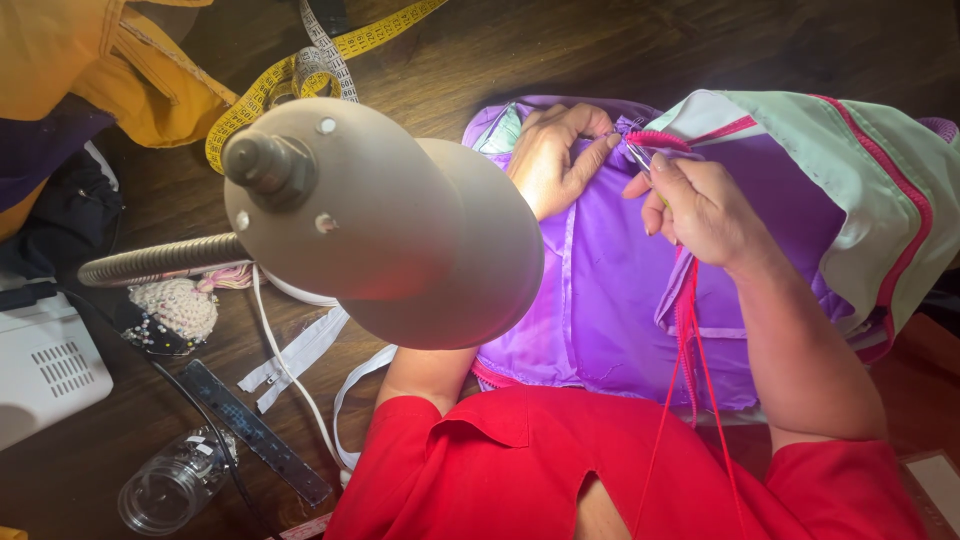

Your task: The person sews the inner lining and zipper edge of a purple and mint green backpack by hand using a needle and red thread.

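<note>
A purple and mint-green backpack (620, 290) with pink zippers lies turned open on a dark wooden table. My left hand (555, 155) pinches the purple fabric near a pink zipper end at the top. My right hand (700, 205) holds a small metal tool (640, 158), its tip at that same zipper end. Red thread (690, 340) hangs from under my right hand down toward my red shirt.
A beige desk lamp head (380, 220) on a flexible neck covers the middle left. A yellow measuring tape (300, 70), orange cloth (90, 60), pincushion (175, 310), white zipper strips (300, 355), a dark ruler (250, 430), a clear jar (170, 485) and a white machine (45, 365) surround it.
</note>
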